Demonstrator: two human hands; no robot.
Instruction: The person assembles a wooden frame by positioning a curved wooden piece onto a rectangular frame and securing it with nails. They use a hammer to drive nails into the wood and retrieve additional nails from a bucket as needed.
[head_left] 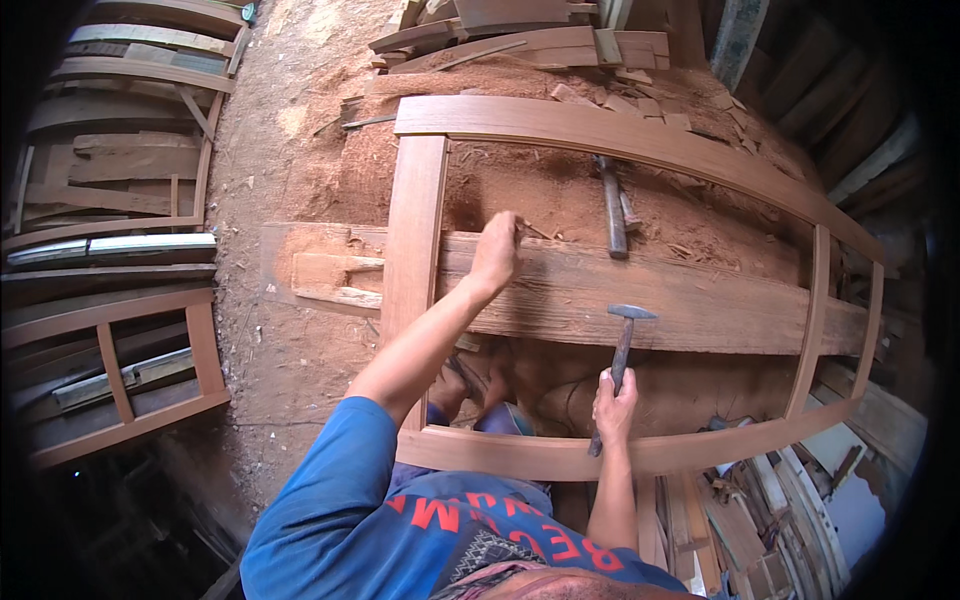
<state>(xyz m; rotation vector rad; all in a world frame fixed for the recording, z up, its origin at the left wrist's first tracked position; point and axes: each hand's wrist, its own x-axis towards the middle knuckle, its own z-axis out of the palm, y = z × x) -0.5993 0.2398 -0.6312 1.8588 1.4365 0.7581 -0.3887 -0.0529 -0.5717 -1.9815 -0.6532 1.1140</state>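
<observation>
My right hand grips the dark handle of a hammer. Its metal head points away from me, above the plank inside the frame. My left hand is closed over the plank, just right of the frame's left end piece. A thin sliver shows by its fingertips, but I cannot make out what the fingers hold. A large wooden frame with crosspieces toward its right end lies around both hands. Under it runs a thick, weathered plank. A dark-handled tool rests on the plank's far edge, its far end partly hidden.
Sawdust and shavings cover the floor. Offcuts are heaped at the far side. More wooden frames and boards stand along the left. Scrap strips lie at the near right. My feet are below the frame.
</observation>
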